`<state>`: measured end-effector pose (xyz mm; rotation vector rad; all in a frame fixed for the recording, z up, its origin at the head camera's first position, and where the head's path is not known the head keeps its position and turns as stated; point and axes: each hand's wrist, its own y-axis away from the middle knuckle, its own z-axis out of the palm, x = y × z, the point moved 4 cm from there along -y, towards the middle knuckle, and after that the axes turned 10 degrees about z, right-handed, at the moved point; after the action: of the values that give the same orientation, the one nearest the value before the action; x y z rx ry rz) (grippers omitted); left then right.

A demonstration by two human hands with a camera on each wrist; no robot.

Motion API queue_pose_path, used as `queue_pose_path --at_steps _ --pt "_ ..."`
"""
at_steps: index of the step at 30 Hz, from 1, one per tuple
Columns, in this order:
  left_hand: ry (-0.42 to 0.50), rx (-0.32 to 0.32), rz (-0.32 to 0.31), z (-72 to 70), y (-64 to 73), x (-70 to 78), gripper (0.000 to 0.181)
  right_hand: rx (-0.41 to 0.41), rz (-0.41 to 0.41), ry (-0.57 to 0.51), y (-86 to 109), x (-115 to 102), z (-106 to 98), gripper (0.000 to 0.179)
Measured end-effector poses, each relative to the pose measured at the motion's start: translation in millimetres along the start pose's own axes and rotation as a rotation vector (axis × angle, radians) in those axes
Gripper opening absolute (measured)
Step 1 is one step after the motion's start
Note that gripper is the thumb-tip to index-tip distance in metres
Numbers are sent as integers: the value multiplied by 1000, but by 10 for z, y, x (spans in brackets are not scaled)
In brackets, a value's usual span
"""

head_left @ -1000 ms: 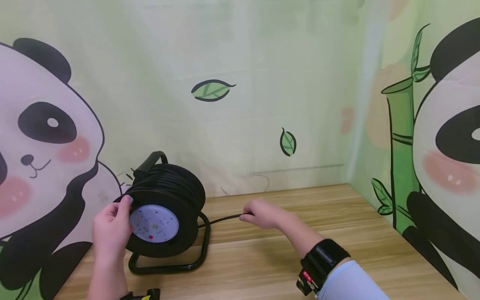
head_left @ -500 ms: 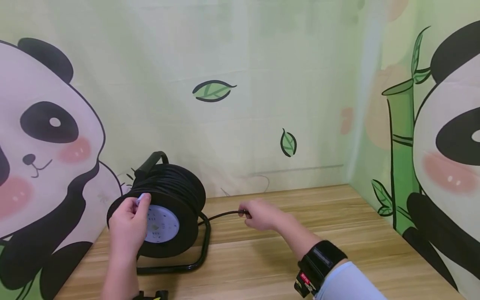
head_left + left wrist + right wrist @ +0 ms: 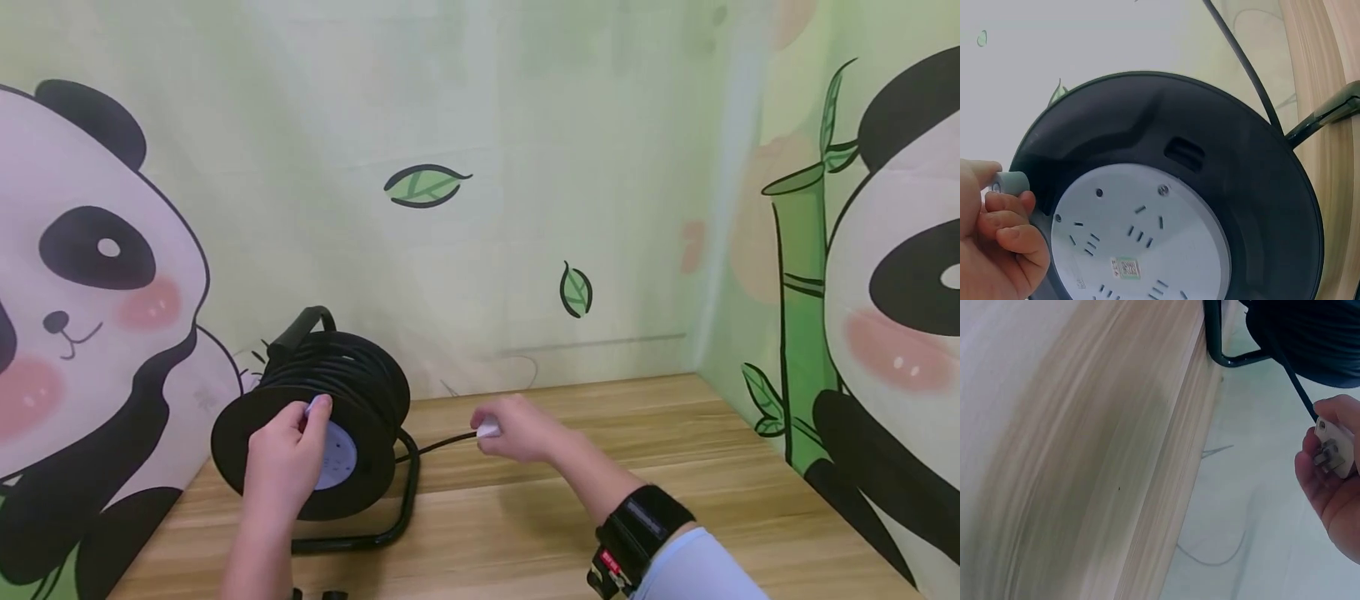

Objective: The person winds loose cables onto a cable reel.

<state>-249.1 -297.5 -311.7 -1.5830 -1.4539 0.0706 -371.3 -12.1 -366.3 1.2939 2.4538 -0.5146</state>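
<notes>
A black cable reel (image 3: pixel 234 446) stands on the table at left centre in the head view, wound with black cable. Its round pale socket face (image 3: pixel 1147 231) fills much of the left wrist view. My left hand (image 3: pixel 288 454) pinches a small grey knob (image 3: pixel 1015 182) on the front disc between thumb and fingers, covering part of the socket face. To the reel's right, my right hand (image 3: pixel 521 429) grips a white plug (image 3: pixel 1335 447) with its metal pins showing. A length of black cable (image 3: pixel 446 442) runs from the plug to the reel.
The reel sits on a black tube stand (image 3: pixel 408 492) and has a carry handle (image 3: pixel 300 329) on top. A wood-grain table (image 3: pixel 570 517) spreads around and to the right. Behind it hangs a backdrop (image 3: pixel 480 275) printed with pandas, leaves and bamboo.
My left hand has moved right with the knob, from the disc's left side to its top. My right hand has shifted slightly left, and the white plug now shows in it.
</notes>
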Motion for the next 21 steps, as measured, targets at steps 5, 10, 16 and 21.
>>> queue_pose_path --at_steps 5,10,16,21 --pt "-31 -99 30 65 15 63 54 5 -4 -56 -37 -92 87 32" --pt "-32 -194 42 134 44 108 56 0 17 -148 -107 -175 232 34" --pt "-18 -308 34 258 56 153 54 10 18 -245 -173 -251 422 33" --pt "-16 -366 20 351 59 153 52 21 12 -292 -223 -315 522 33"
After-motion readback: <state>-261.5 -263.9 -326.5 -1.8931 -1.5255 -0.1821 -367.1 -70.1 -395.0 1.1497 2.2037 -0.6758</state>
